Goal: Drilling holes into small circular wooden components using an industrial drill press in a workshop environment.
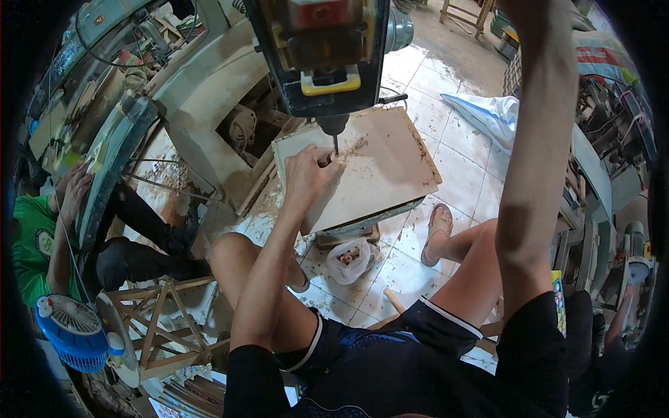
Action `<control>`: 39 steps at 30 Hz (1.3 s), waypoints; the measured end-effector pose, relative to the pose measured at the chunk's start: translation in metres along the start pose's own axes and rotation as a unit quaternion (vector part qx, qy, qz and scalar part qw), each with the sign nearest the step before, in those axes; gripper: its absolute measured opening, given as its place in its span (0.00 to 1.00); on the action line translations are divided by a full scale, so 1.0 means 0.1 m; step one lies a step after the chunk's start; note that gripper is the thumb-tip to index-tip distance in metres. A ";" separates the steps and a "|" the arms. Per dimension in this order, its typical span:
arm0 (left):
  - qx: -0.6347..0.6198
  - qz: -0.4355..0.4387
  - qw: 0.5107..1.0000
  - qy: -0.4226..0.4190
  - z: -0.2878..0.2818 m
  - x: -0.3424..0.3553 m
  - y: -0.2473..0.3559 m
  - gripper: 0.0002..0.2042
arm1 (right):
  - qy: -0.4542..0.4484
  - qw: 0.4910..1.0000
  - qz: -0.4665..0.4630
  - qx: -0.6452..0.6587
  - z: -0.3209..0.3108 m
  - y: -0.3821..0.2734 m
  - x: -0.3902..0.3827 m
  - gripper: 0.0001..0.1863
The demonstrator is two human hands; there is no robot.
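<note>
A drill press head [324,63] hangs over a wooden board [390,153] that serves as its table top. From its chuck [333,124] a thin drill bit [336,145] points down beside my left fingers. My left hand [311,172] rests on the board, thumb and fingers closed together right at the bit. Whatever they pinch is too small and covered to make out. Sawdust [357,146] lies on the board around the bit. My right forearm [536,132] reaches up past the drill press on the right, and its hand is cut off by the top edge.
A plastic bag [348,260] with small pieces in it sits below the board, between my legs. On the left, a person in a green shirt [40,240] works at another machine [115,167], near a blue fan [72,327]. A white sack [484,115] lies on the tiles.
</note>
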State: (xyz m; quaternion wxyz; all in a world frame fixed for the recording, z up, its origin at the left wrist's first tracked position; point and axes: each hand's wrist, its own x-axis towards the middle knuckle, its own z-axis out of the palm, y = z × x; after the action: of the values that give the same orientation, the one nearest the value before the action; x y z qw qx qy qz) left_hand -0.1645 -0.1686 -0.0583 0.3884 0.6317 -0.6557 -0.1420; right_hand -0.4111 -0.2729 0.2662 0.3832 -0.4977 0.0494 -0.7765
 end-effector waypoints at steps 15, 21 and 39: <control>0.007 0.192 0.979 -0.074 -0.39 -0.83 0.22 0.16 | 0.225 0.858 0.402 -0.228 -2.51 0.46 -1.87 0.23; -0.003 0.254 0.938 -0.237 -0.39 -1.07 0.47 0.20 | 0.194 0.900 0.338 -0.197 -2.85 0.35 -1.89 0.22; 0.034 0.152 0.986 -0.052 -0.64 -1.06 0.07 0.09 | 0.181 0.924 0.315 -0.120 -3.03 -0.05 -1.82 0.19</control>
State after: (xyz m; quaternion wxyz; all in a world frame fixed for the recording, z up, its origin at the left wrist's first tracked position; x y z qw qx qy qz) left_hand -0.1363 -0.0487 -0.0462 0.3491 0.5293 -0.7679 -0.0915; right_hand -0.6210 -0.2441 -0.0167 0.5301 -0.3500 0.3649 -0.6808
